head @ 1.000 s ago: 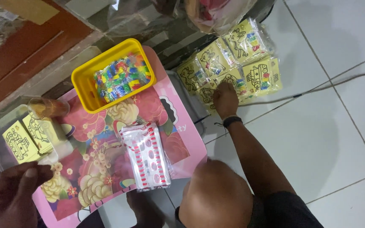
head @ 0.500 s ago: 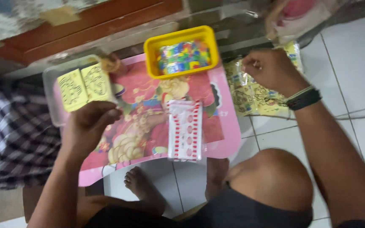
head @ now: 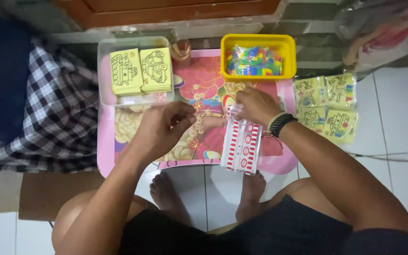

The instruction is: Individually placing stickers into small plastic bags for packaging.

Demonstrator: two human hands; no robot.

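A stack of red-and-white striped clear bags (head: 242, 145) lies on a small pink floral table (head: 199, 89). My right hand (head: 256, 105), with a black wristband, pinches the top end of that stack. My left hand (head: 159, 130) hovers over the table's middle, fingers curled with thumb and forefinger close together; nothing shows in them. A clear plastic tub (head: 105, 71) at the table's far left holds two piles of yellow picture cards (head: 141, 71). A yellow bin (head: 286, 49) at the far right holds small multicoloured packets (head: 254, 61).
Several yellow packaged picture cards (head: 327, 108) lie on the white tiled floor right of the table. A checked cloth (head: 55, 113) lies to the left. A plastic bag (head: 383, 33) sits at the top right. My bare feet (head: 166, 193) rest under the table.
The camera view swung round so the table now sits square. My right hand left the packets on the floor and came onto the striped bags. My left hand drew in from the tub to the table's middle.
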